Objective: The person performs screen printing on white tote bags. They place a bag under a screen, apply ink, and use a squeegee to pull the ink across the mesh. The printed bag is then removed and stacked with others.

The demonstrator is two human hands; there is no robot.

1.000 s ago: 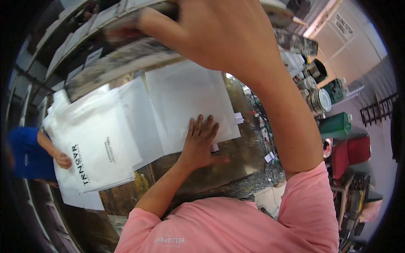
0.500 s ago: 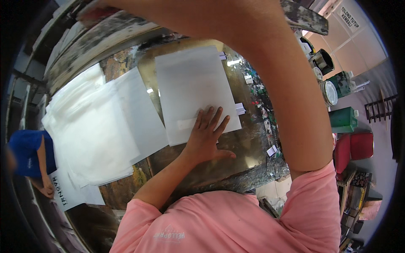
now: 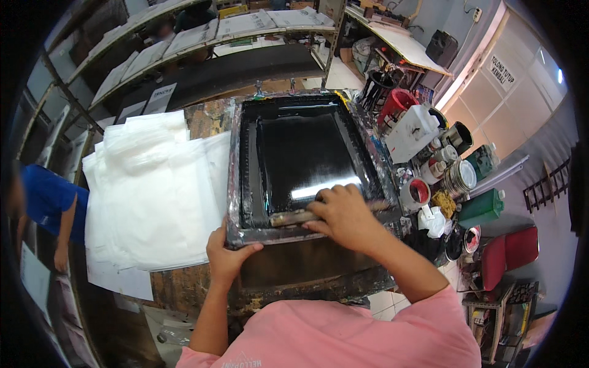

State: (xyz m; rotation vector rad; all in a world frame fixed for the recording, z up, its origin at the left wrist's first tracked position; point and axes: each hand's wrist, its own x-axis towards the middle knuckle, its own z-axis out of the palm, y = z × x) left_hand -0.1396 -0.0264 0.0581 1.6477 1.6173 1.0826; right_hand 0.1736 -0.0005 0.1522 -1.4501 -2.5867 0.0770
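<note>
A screen printing frame [image 3: 234, 168] with dark edges lies flat on the stained table in front of me, its mesh coated in glossy black ink [image 3: 307, 153]. My left hand [image 3: 228, 254] grips the frame's near left corner, the thumb along the front edge. Inside the frame, close to its near side, my right hand [image 3: 343, 214] is closed around a squeegee [image 3: 288, 218] that spans much of the mesh's width. To the left sits a tall loose pile of white sheets [image 3: 153, 190], right beside the frame. Whatever lies under the frame is hidden.
Crowding the right side are a white jerrycan [image 3: 412, 132], a green jerrycan [image 3: 481, 208], a red bucket [image 3: 397, 104] and several ink cans. A red chair [image 3: 506, 254] stands beyond. Racks [image 3: 211, 38] holding sheets run behind. Another person in blue [image 3: 52, 199] is at far left.
The frame now lies over the spot where a white sheet showed. My left hand has gone from that sheet to the frame's corner. My right arm has come down, its hand on the squeegee.
</note>
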